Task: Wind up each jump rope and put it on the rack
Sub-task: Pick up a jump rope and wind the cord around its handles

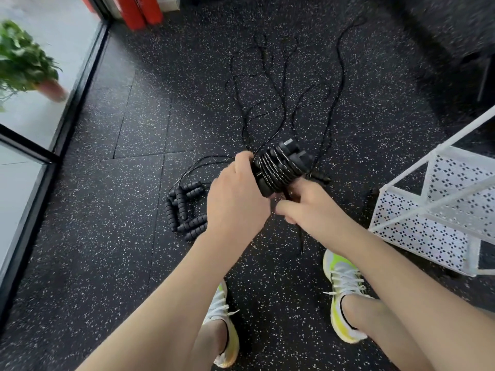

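Note:
A black jump rope (281, 167) has its cord coiled in several turns around its paired handles, held above the floor at centre. My left hand (235, 202) grips the bundle's left end. My right hand (308, 207) holds it from below, fingers curled under the handles. A loose cord tail hangs down between my hands. Several more black jump rope handles (184, 210) lie in a heap on the floor to the left. Their cords (270, 84) trail away across the floor. The white perforated metal rack (439, 210) stands at the right.
Speckled black rubber flooring (107, 183) covers the room. A potted green plant (24, 62) sits behind a glass wall at the left. Red objects (142, 9) stand at the top. My two feet in yellow-white trainers (342, 285) are below the hands.

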`<state>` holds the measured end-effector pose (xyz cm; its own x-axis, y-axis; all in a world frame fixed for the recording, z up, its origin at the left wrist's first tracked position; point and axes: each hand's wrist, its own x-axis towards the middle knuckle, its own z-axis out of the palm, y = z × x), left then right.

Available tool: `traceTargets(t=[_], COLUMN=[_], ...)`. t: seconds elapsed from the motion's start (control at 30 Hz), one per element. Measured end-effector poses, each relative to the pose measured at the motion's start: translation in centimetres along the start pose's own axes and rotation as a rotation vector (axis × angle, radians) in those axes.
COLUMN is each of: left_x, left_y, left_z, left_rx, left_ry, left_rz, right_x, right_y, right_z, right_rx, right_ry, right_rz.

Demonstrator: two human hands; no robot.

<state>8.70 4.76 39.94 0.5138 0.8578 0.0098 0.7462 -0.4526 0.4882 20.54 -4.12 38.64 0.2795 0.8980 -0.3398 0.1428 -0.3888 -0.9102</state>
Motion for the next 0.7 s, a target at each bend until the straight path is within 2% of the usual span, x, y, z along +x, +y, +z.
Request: traceTargets(t=[0.07,0.13,0.27,0.4,0.47,0.57,0.63,0.7], left_x=[0.0,-0.2,-0.7,-0.6,-0.5,-0.1,0.1,0.2], left_y=[-0.1,-0.1,0.1,-0.2,-0.3,-0.6,-0.7,-0.8], left_z=[0.3,0.7,1.4,1.4,1.0,0.5,0.3,0.3], left_rx=[0.050,0.105,0.155,0.015,-0.091,-0.105,-0.113,-0.116], left_ry=[0.002,0.040,0.004,-0.155,-0.209,-0.164,-0.122,-0.089], left_rz=[-0.018,0.000,0.021,0.058,0.055,0.052,0.038,0.033], right_x=[-0.1,-0.2,0.0,0.0,0.3,0.6,0.5,0.2], right_y=[-0.4,-0.8,-0.1,-0.2,0.1,0.3,0.2,0.0], right_z=[0.4,0.6,0.6,-0.2,-0.7,-1.3,-1.3,-1.3], right_rx=[0.168,0.279,0.134,0.031,0.066,0.169,0.054,-0.183], right_ry=[-0.049,-0.001,0.096,0.175,0.210,0.233,0.229,0.236], right_rz=[0.031,0.055,0.089,0.073,0.083,0.129,0.118,0.064])
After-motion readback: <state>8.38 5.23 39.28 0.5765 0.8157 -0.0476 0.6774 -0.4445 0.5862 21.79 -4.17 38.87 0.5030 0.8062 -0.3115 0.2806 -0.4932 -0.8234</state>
